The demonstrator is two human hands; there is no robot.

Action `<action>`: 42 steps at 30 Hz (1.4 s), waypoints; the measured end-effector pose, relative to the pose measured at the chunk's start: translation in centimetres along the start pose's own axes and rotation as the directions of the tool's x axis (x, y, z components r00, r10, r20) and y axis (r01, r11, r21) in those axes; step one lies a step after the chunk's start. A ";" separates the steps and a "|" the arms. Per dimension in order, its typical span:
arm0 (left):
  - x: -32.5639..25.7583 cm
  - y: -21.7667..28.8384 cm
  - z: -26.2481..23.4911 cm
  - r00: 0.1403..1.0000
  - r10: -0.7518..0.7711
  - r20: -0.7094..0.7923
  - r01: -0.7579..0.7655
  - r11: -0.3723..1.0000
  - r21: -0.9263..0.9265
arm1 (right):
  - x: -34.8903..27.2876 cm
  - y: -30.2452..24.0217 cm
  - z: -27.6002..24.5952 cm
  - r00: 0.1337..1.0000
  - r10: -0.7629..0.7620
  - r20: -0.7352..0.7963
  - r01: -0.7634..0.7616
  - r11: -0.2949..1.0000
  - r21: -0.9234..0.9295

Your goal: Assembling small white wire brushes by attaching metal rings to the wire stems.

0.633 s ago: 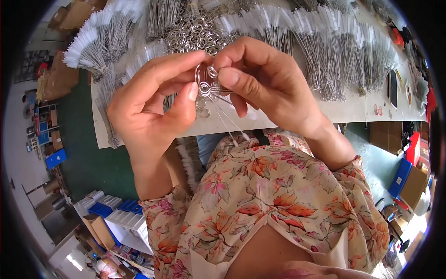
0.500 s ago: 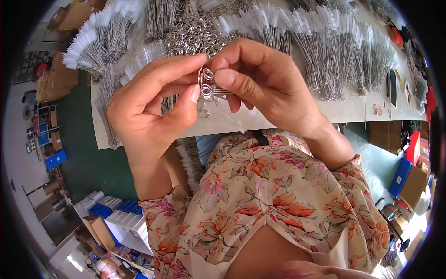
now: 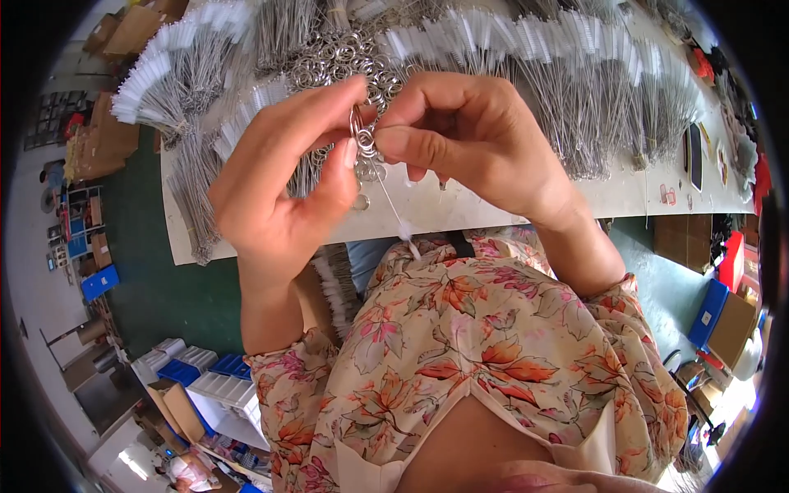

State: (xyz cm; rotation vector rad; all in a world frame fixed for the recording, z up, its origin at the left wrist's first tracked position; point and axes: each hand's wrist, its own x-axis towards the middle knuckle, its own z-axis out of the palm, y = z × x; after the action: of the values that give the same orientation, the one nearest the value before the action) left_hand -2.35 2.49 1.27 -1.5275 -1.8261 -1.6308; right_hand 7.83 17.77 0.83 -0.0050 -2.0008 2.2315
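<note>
My left hand (image 3: 275, 177) pinches a silver split ring (image 3: 355, 123) upright between thumb and fingertips. Looped ends of thin wire brushes (image 3: 366, 140) sit at the ring, gripped at their right by the thumb and forefinger of my right hand (image 3: 493, 156). From there one wire brush (image 3: 388, 195) hangs down toward my shirt, its white bristled tip lowest. How many loops are on the ring is hard to make out, and my right fingers hide part of them. Below my left fingertips a loose ring (image 3: 362, 202) lies on the table.
A heap of metal rings (image 3: 337, 62) lies beyond my hands. Bundled wire brushes with white bristles stand in rows at left (image 3: 197, 62) and right (image 3: 575, 90). A dark phone-like object (image 3: 695, 160) and small red pieces (image 3: 667, 195) lie on the table (image 3: 526, 215) at right.
A brush now hangs down toward my shirt, where the wires pointed more to the right before. My left hand has shifted slightly right; my right fingers have changed their hold at the loops.
</note>
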 end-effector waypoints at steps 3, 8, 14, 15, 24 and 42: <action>1.1 0.3 -1.4 0.963 -0.060 0.264 0.026 0.991 0.128 | -0.3 0.0 -0.1 1.000 0.011 0.000 -0.011 0.999 0.049; 0.0 -0.4 -1.8 0.751 -0.560 0.349 0.656 0.578 -0.486 | -0.2 -0.2 0.3 0.997 0.063 0.038 -0.068 0.990 0.126; 0.4 0.8 -1.9 0.811 -0.459 0.363 0.512 0.857 -0.061 | 0.2 0.7 0.0 0.995 0.096 0.039 -0.099 0.992 0.082; 0.3 1.0 -2.0 0.867 -0.344 0.360 0.300 0.938 0.174 | 0.3 0.7 0.1 0.994 0.090 0.054 -0.094 0.992 0.081; -1.4 3.0 -3.3 0.620 -0.670 0.408 0.753 0.654 -0.071 | -0.1 1.0 1.4 0.981 0.139 0.136 -0.153 0.983 0.098; -12.1 7.7 -13.1 0.687 -0.723 -0.072 0.702 0.687 -0.190 | -2.5 10.7 7.4 0.964 0.154 0.219 -0.098 0.963 -0.250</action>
State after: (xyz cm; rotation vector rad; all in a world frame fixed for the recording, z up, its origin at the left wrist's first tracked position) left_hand 3.28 -16.14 1.04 -0.6907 -2.4391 -2.1638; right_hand 8.40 9.06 -9.10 0.1154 -2.4505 2.1369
